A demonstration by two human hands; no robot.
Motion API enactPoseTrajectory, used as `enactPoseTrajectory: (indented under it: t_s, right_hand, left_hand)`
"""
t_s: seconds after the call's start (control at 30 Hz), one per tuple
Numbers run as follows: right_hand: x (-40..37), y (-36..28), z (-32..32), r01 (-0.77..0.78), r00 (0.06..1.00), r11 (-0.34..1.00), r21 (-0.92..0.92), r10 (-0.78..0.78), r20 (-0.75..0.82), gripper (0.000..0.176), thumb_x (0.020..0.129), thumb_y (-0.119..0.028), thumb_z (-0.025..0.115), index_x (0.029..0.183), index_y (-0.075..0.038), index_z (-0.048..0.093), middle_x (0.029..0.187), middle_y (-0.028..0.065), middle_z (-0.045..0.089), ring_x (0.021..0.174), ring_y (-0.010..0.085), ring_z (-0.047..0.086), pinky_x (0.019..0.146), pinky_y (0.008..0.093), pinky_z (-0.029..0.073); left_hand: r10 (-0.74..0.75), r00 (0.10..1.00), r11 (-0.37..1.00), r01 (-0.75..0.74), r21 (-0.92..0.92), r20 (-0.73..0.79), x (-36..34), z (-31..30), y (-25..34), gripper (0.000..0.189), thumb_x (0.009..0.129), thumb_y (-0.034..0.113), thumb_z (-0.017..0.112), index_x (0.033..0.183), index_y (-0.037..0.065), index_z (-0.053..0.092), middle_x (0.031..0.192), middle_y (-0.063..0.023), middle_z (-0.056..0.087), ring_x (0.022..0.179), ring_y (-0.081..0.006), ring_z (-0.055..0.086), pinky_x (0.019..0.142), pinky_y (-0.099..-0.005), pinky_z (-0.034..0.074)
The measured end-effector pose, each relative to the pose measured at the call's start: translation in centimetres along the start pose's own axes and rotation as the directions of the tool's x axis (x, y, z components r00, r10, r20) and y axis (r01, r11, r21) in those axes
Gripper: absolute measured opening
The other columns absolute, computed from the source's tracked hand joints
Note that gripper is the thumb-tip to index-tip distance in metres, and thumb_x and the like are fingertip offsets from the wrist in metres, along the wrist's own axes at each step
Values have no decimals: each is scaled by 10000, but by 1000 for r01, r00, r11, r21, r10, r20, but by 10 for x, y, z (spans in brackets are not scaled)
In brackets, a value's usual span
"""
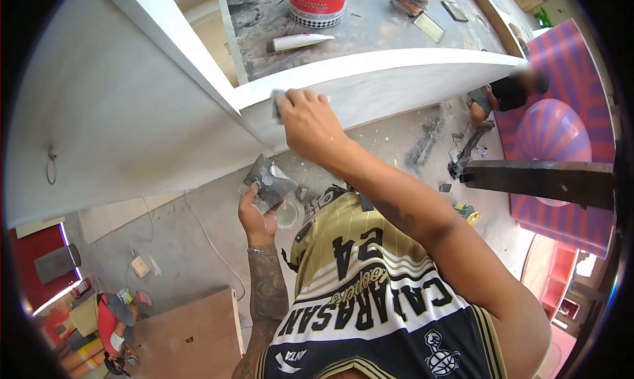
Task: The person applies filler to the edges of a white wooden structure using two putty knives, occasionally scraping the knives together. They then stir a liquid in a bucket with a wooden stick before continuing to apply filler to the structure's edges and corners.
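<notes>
My right hand is at the front face of a white-edged panel, fingers closed on a small grey flat spreader pressed near the inner corner. Lower down, my left hand grips a dark flat plate from below, its surface smeared with grey filler. On the grey surface beyond the panel stands a red and white tub of polyester body filler. A white tube with a dark cap lies in front of it.
A tall white panel rises on the left. Scrapers lie at the back. A dark beam juts in at right before a purple striped board. One person crouches at right, another person at lower left.
</notes>
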State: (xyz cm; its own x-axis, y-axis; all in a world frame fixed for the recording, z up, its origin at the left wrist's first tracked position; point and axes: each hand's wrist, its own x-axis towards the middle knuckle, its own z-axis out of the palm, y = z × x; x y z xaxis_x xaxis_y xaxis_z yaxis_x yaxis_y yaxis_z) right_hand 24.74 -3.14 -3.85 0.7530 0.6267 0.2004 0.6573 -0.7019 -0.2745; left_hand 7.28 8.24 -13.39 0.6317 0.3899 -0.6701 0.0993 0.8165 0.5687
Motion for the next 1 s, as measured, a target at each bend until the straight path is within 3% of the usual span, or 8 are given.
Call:
enactPoseTrajectory:
  t_s: [0.1, 0.27, 0.33, 0.4, 0.57, 0.73, 0.9, 1.0]
  right_hand:
    - [-21, 12, -31, 41, 990, 998, 54, -48, 134, 469, 807, 3, 499, 1270, -49, 553, 1183, 160, 610, 1110, 326, 576, 939, 453, 448]
    - [-19, 122, -43, -67, 986, 992, -106, 50, -161, 508, 818, 44, 462, 1308, -53, 555, 1241, 197, 602, 1161, 375, 555, 1003, 429, 422]
    - [-19, 146, -14, -72, 992, 995, -72, 64, -108, 426, 846, -22, 499, 1268, -20, 560, 1235, 211, 575, 1102, 383, 557, 936, 458, 441]
    - [-25, 114, -3, -113, 984, 978, -177, 86, -156, 403, 850, -18, 496, 1247, 17, 557, 1267, 230, 529, 1137, 398, 524, 934, 485, 437]
    - [-32, 83, -37, -70, 997, 994, 87, 67, 36, 436, 825, 15, 474, 1251, -5, 566, 1176, 221, 591, 1090, 378, 569, 935, 468, 452]
    - [-29, 171, -54, -384, 918, 915, -122, 365, -151, 431, 812, 0, 483, 1225, -24, 604, 1099, 248, 626, 1024, 403, 612, 894, 485, 489]
    - [-3, 113, -38, -336, 940, 937, -96, 341, 33, 417, 809, -33, 448, 1192, -1, 611, 1096, 232, 631, 1029, 406, 602, 910, 463, 484]
    - [9, 62, -6, -257, 965, 961, -101, 250, -80, 258, 864, -125, 496, 1036, 19, 622, 1046, 195, 636, 1026, 342, 604, 875, 482, 461]
  left_hand:
    - [4, 999, 1000, -4, 16, 38, -4, 1, 0, 331, 897, 235, 571, 1206, 116, 574, 1083, -45, 648, 937, -240, 656, 681, -427, 554]
    - [8, 998, 1000, -7, -16, 57, -1, -14, -3, 331, 896, 235, 570, 1203, 110, 574, 1066, -53, 658, 943, -246, 664, 659, -417, 561]
    - [13, 1000, 1000, -12, -19, 24, 1, -15, -3, 331, 896, 234, 568, 1202, 106, 573, 1065, -59, 662, 950, -247, 667, 657, -413, 565]
    - [-4, 999, 999, 6, -43, 43, 1, -14, -5, 304, 884, 243, 588, 1160, 115, 602, 1047, -39, 679, 911, -214, 671, 646, -374, 550]
    - [-3, 996, 999, 6, -40, 93, -3, 2, 1, 314, 896, 220, 566, 1180, 88, 583, 1069, -66, 664, 941, -248, 668, 675, -389, 560]
    - [9, 993, 1000, -7, -19, 115, -3, 2, 2, 314, 896, 211, 561, 1185, 90, 585, 1067, -69, 666, 942, -259, 670, 685, -406, 565]
    - [-14, 996, 1000, 16, -19, 87, -5, 4, -2, 316, 890, 224, 579, 1174, 86, 591, 1058, -65, 674, 911, -243, 676, 675, -396, 564]
    - [-40, 997, 999, 42, -29, 71, -3, 4, -6, 311, 892, 226, 583, 1166, 79, 593, 1041, -66, 674, 900, -240, 673, 673, -394, 554]
